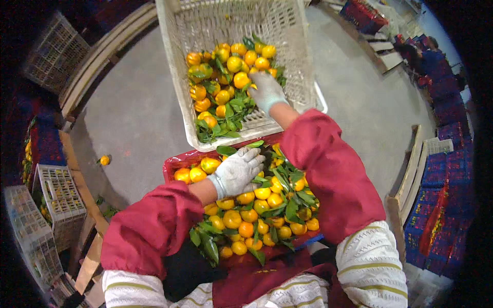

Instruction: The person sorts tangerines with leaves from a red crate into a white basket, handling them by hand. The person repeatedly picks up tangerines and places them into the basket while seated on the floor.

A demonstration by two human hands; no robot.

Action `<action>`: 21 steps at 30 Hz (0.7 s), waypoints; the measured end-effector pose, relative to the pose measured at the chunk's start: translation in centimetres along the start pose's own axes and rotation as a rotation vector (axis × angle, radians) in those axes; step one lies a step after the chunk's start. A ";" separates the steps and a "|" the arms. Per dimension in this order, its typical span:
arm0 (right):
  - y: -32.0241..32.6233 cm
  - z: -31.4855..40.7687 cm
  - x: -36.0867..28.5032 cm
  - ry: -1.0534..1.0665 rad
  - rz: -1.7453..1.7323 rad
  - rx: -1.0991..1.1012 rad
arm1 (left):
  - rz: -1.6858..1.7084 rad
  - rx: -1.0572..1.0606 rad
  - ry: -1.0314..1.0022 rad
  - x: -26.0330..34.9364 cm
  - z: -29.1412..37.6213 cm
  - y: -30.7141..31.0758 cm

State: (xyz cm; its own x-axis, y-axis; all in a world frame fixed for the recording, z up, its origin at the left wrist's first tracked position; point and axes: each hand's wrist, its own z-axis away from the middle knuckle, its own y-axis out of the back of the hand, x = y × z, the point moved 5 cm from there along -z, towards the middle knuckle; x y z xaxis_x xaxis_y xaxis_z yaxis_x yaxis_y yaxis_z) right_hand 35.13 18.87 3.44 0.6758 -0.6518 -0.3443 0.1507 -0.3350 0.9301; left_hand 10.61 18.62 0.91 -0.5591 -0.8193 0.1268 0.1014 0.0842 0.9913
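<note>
Before me stands a crate lined with red plastic (169,169), heaped with orange-yellow mandarins (232,219), many with green leaves attached. My left hand (238,171), in a pale work glove, lies palm down across the fruit near its far side, fingers extended. Beyond, a white slatted plastic crate (246,137) holds more mandarins (234,64), gathered on its left side, with loose leaves (235,111) at the near end. Inside it, my gloved right hand (266,91) reaches down against the fruit. Its fingertips are partly hidden, so a grip there is unclear.
Wooden rails (111,50) curve around the grey floor (127,96). A single mandarin (104,160) lies on the floor at left. White crates (61,192) stand at the left edge, while stacked blue crates (439,208) line the right. A red-and-blue crate (364,16) sits at far right.
</note>
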 end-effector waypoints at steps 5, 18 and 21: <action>-5.7 -4.8 0.1 -0.104 0.344 0.101 | 0.207 0.035 0.095 0.0 -0.7 0.1; 6.4 20.1 4.4 0.000 -0.580 -0.180 | 0.203 0.220 0.150 -0.3 -1.1 0.9; 4.9 20.3 2.2 -0.010 -0.287 -0.380 | 0.213 0.257 0.131 -0.4 -1.0 0.8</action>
State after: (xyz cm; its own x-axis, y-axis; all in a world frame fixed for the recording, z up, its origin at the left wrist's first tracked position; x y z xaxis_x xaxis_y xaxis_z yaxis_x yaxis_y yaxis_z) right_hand 22.67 1.97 4.69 0.5615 -0.5766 -0.5935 0.5846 -0.2312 0.7777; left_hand 11.73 18.47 1.62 -0.4354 -0.8327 0.3421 -0.0154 0.3869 0.9220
